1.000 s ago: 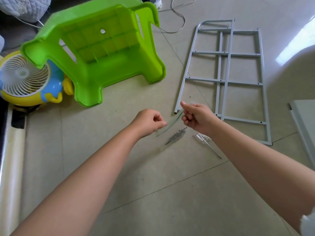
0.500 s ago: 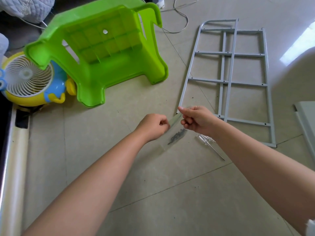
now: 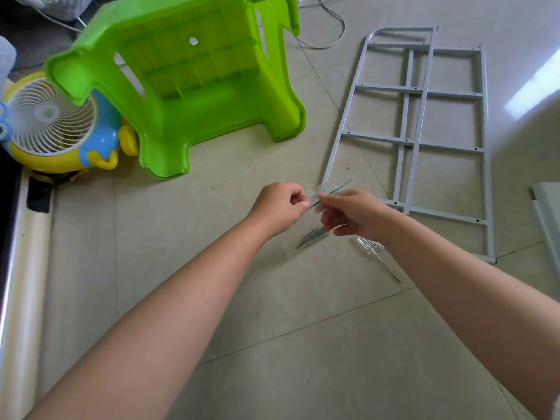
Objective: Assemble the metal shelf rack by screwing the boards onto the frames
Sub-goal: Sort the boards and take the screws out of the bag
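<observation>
**rackbuilder:** Opening the hardware first, looks like. Both hands are on the clear zip bag (image 3: 315,225) of screws, held over the floor (image 3: 272,328). The left hand (image 3: 280,209) pinches one side of the mouth, fingers curled tight on the plastic, and the right hand (image 3: 353,215) pinches the other side, also curled onto it. The screws (image 3: 312,237) sit clumped in the bottom of the bag, below both hands.

**tilefloor_dan:** So which way does the pull go?

**rackbuilder:** The green zip strip runs diagonally, low near the left hand and rising up and right past the right thumb. My guess is the hands have to part across that line, not along it. Both are about equally close, touching the bag at the same end.

**tilefloor_dan:** And the rack itself?

**rackbuilder:** The grey metal frames (image 3: 415,140) lie flat just beyond the right hand, long axis pointing away. A board (image 3: 548,219) peeks in at the right edge. A clear-handled screwdriver (image 3: 374,253) lies under the right wrist. Nothing screwed together yet.
</observation>
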